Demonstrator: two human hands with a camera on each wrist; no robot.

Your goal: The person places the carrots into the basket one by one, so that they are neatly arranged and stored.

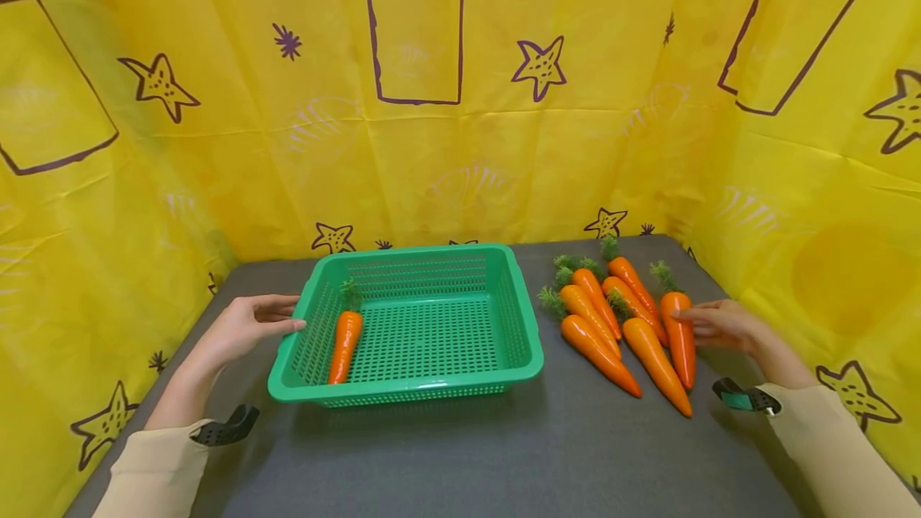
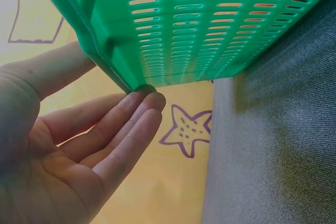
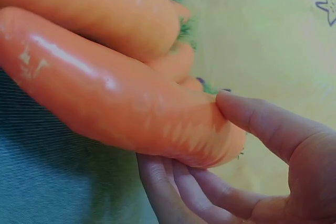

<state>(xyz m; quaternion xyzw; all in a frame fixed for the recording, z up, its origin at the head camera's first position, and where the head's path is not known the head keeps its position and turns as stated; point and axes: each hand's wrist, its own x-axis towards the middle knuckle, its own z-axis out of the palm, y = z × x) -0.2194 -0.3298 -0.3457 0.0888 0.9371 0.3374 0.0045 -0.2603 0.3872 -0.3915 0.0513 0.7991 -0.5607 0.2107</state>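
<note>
A green plastic basket (image 1: 410, 383) with slotted walls stands left of centre on the table. Inside it, along the left side, lies one orange carrot (image 1: 347, 346) with a green tuft. My left hand (image 1: 241, 330) holds the basket's left rim, thumb on the rim and fingertips at its outer edge (image 2: 118, 80). On the right, my right hand (image 1: 727, 326) grips the rightmost carrot (image 1: 679, 346) near its leafy end. In the right wrist view the thumb presses one side of this carrot (image 3: 121, 103), while the other fingers reach round beneath it.
Several more carrots (image 1: 590, 318) lie in a bunch between the basket and my right hand, tufts towards the back. A dark grey cloth (image 1: 446, 462) covers the table. Yellow curtains (image 1: 460, 166) with drawn stars close in the back and both sides.
</note>
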